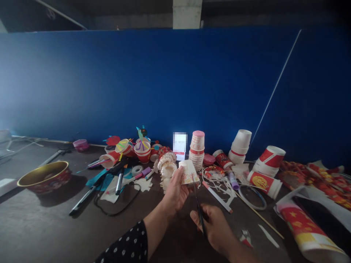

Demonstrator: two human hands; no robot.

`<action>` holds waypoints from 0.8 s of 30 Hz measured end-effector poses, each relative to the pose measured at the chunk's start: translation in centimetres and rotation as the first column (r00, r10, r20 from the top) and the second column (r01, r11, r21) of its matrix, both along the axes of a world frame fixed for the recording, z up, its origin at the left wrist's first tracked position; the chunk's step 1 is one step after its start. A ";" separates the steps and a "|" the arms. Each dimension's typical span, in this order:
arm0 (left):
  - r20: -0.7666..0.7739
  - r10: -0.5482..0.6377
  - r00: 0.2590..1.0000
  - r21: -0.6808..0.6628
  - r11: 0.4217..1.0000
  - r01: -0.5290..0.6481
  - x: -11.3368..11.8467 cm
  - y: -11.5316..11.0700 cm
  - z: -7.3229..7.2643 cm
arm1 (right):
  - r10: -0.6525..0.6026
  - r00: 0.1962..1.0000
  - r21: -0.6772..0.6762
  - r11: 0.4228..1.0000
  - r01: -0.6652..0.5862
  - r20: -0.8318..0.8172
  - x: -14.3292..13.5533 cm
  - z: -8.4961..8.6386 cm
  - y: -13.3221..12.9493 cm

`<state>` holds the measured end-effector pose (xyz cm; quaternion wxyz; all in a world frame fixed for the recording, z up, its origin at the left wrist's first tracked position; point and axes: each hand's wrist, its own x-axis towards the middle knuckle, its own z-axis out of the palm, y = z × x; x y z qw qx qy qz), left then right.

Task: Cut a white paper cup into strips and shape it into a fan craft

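My left hand (175, 193) is closed around a white paper cup (189, 171) with orange-red drawings on its side, tilted above the table. Scissors (199, 208) with dark handles are gripped in my right hand (215, 226), and their blades point up at the cup's near edge. Whether the blades have paper between them I cannot tell. Behind the cup stands a lit phone screen (180, 144), partly covered by it. Just left of the cup lie cut paper cup pieces (166, 166) with frilled edges.
A stack of paper cups (197, 153) rises behind, with more white cups (240, 146) to its right. A gold-rimmed bowl (45, 175) sits at left, near several markers (87, 197). A thin wooden stick (263, 215), paper scraps (268, 235) and a red-yellow cup (304, 226) lie at right.
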<state>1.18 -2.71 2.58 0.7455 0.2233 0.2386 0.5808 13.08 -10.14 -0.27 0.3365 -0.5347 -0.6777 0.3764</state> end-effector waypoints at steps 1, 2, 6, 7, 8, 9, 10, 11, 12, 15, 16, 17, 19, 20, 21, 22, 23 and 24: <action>-0.005 0.010 1.000 -0.015 1.000 -0.010 0.0 0.0 0.0 | -0.003 1.000 0.009 1.000 0.002 0.018 0.0 0.0 0.0; -0.010 0.023 1.000 -0.027 0.999 -0.024 0.0 0.0 0.1 | -0.004 0.999 0.017 1.000 0.003 0.034 0.0 0.0 0.0; -0.017 0.072 0.997 -0.029 0.997 -0.073 0.1 0.0 0.2 | 0.002 0.998 0.043 0.999 -0.004 0.059 0.0 0.1 -0.1; -0.012 0.080 0.997 -0.026 0.996 -0.080 0.2 0.0 0.1 | -0.002 0.998 0.049 0.999 -0.001 0.056 0.0 0.1 -0.1; -0.006 0.090 0.996 -0.025 0.996 -0.090 0.2 0.0 0.1 | -0.006 0.999 0.056 0.998 0.003 0.053 0.0 0.1 -0.1; 0.001 0.099 0.995 -0.025 0.995 -0.099 0.3 0.1 0.1 | -0.008 0.999 0.063 0.998 0.005 0.050 0.0 0.2 -0.1; 0.008 0.109 0.994 -0.028 0.994 -0.109 0.3 0.1 0.1 | -0.010 0.999 0.072 0.997 0.007 0.048 0.0 0.2 -0.2; 0.016 0.116 0.993 -0.031 0.993 -0.116 0.3 0.1 0.0 | -0.012 0.999 0.082 0.997 0.008 0.047 0.0 0.2 -0.2; 0.023 0.117 0.993 -0.031 0.993 -0.116 0.4 0.1 -0.1 | -0.014 0.999 0.091 0.996 0.010 0.046 0.0 0.3 -0.2; 0.034 0.114 0.993 -0.006 0.993 -0.114 0.5 0.1 -0.3 | -0.031 0.998 0.112 0.993 0.026 0.048 0.0 0.3 -0.2; 0.033 0.113 0.993 0.010 0.993 -0.114 0.5 0.1 -0.3 | -0.039 0.998 0.116 0.993 0.033 0.048 0.0 0.3 -0.2; 0.029 0.111 0.993 0.030 0.993 -0.112 0.5 0.0 -0.4 | -0.045 0.998 0.116 0.992 0.040 0.047 0.0 0.2 -0.2; 0.023 0.103 0.994 0.063 0.992 -0.105 0.5 0.0 -0.5 | -0.053 0.998 0.118 0.992 0.047 0.046 0.0 0.2 -0.2; 0.025 0.096 0.995 0.075 0.992 -0.098 0.6 -0.1 -0.6 | -0.054 0.998 0.120 0.992 0.048 0.045 0.0 0.1 -0.2; 0.029 0.090 0.996 0.084 0.992 -0.092 0.6 -0.1 -0.6 | -0.054 0.998 0.122 0.991 0.048 0.046 0.0 0.1 -0.2; 0.033 0.088 0.996 0.087 0.992 -0.091 0.6 -0.1 -0.7 | -0.052 0.998 0.121 0.992 0.046 0.047 0.0 0.1 -0.2; 0.038 0.092 0.995 0.082 0.992 -0.095 0.7 -0.1 -0.7 | -0.049 0.998 0.119 0.992 0.043 0.049 0.0 0.0 -0.1; 0.040 0.097 0.994 0.077 0.992 -0.100 0.7 -0.1 -0.7 | -0.045 0.998 0.117 0.992 0.039 0.051 0.1 0.0 -0.1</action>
